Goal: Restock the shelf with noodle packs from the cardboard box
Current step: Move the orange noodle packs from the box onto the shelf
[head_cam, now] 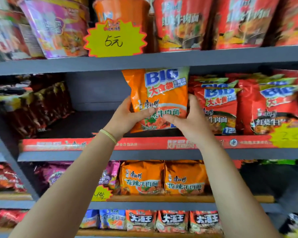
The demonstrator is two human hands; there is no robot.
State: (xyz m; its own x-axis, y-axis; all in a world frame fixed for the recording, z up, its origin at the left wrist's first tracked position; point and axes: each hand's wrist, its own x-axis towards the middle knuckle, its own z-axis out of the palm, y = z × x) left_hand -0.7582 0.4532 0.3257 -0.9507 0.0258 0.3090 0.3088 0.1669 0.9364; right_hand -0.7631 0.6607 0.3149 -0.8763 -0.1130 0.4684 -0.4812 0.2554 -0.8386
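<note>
Both hands, left hand [126, 115] and right hand [187, 121], grip orange pack [159, 93] upright on middle shelf [96, 124], just beside red packs [218, 107]. Dark packs [41, 103] far left, blurred, maybe noodles.

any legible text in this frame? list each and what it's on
"BIG", "康师傅": orange noodle pack held in the left hand and right hand.
"5元": yellow starburst price tag, top shelf.
"BIG": red packs to its right.
"康师傅", "香辣牛肉面": orange packs one shelf down.
Red shelf-edge strip, bowls up top, bottom-row packs: too blurred.
</note>
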